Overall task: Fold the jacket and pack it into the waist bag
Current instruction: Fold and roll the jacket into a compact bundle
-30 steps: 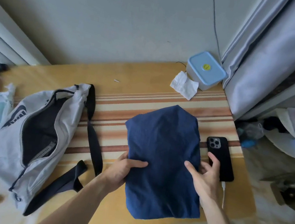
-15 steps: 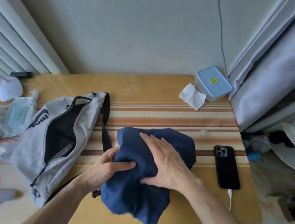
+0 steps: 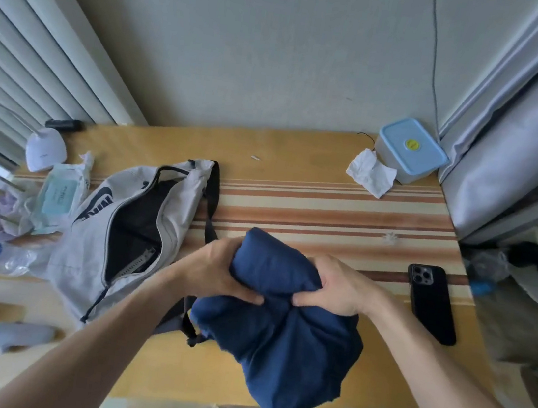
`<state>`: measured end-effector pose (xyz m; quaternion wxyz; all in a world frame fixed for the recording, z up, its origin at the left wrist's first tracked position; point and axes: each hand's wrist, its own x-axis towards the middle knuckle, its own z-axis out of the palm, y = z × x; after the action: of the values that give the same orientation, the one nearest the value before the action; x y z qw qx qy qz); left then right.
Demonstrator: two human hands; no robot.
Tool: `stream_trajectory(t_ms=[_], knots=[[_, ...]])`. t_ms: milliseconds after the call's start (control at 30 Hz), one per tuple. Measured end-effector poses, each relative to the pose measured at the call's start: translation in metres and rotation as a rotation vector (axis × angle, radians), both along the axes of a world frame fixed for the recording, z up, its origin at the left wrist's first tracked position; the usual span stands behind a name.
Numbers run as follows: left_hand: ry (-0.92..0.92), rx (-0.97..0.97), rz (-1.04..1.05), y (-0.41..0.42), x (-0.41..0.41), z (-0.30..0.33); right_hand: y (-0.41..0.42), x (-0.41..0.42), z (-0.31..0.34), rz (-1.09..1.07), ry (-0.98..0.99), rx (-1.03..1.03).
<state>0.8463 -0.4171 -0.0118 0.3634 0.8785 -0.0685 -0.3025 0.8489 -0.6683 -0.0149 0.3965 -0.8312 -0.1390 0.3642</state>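
The dark blue jacket (image 3: 280, 337) is bunched into a thick bundle at the front middle of the wooden table (image 3: 302, 153). My left hand (image 3: 216, 271) grips its left side and my right hand (image 3: 335, 287) grips its right side, thumbs pressed into the fold. The lower part of the jacket hangs over the table's front edge. The grey waist bag (image 3: 141, 217) lies to the left, its zip open and its dark inside showing. Its black strap (image 3: 211, 195) runs under my left hand and the jacket.
A black phone (image 3: 430, 301) lies right of the jacket. A blue-lidded box (image 3: 412, 148) and crumpled tissue (image 3: 370, 175) sit at the back right corner. A wipes pack (image 3: 57, 196), white objects and plastic clutter fill the left. Curtains (image 3: 518, 142) hang at the right.
The flat folded jacket has been squeezed into a bundle and shifted left toward the bag. Both hands moved from its edges to clasp it at its middle. The view tilted upward.
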Motion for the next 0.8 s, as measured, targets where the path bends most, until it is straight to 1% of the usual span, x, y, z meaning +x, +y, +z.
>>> stream_trajectory(t_ms=[33, 100, 200, 233, 300, 367, 433, 467, 500, 567, 600, 633, 700, 800], knots=[[0.027, -0.051, 0.067, -0.002, 0.003, 0.0, -0.005, 0.003, 0.0, -0.035, 0.043, 0.032], [0.119, -0.234, 0.242, -0.005, 0.006, -0.003, -0.017, 0.005, -0.002, -0.169, 0.141, 0.123], [0.29, -0.5, 0.536, -0.018, 0.002, -0.021, -0.04, 0.003, -0.016, -0.374, 0.359, 0.272], [0.323, -0.517, 0.615, -0.024, 0.0, -0.031, -0.047, 0.0, -0.024, -0.385, 0.404, 0.268], [0.332, -0.439, 0.699, -0.032, -0.002, -0.055, -0.057, -0.001, -0.049, -0.359, 0.394, 0.138], [0.336, -0.351, 0.704, -0.039, -0.007, -0.079, -0.064, 0.001, -0.072, -0.425, 0.283, -0.069], [0.35, -0.239, 0.723, -0.042, -0.013, -0.104, -0.065, 0.004, -0.089, -0.487, 0.048, -0.361], [0.35, -0.19, 0.734, -0.043, -0.016, -0.115, -0.061, 0.002, -0.092, -0.504, -0.094, -0.468], [0.345, -0.155, 0.743, -0.043, -0.018, -0.121, -0.054, -0.003, -0.095, -0.505, -0.245, -0.506], [0.312, -0.121, 0.764, -0.041, -0.02, -0.133, -0.028, -0.025, -0.102, -0.421, -0.532, -0.477], [0.284, -0.097, 0.755, -0.039, -0.02, -0.136, -0.013, -0.038, -0.107, -0.35, -0.618, -0.469], [0.255, -0.067, 0.733, -0.039, -0.021, -0.136, 0.0, -0.049, -0.116, -0.27, -0.656, -0.482], [0.205, -0.002, 0.677, -0.036, -0.019, -0.135, 0.017, -0.065, -0.14, -0.139, -0.618, -0.527], [0.15, 0.046, 0.615, -0.036, -0.017, -0.128, 0.018, -0.074, -0.175, -0.094, -0.603, -0.575]])
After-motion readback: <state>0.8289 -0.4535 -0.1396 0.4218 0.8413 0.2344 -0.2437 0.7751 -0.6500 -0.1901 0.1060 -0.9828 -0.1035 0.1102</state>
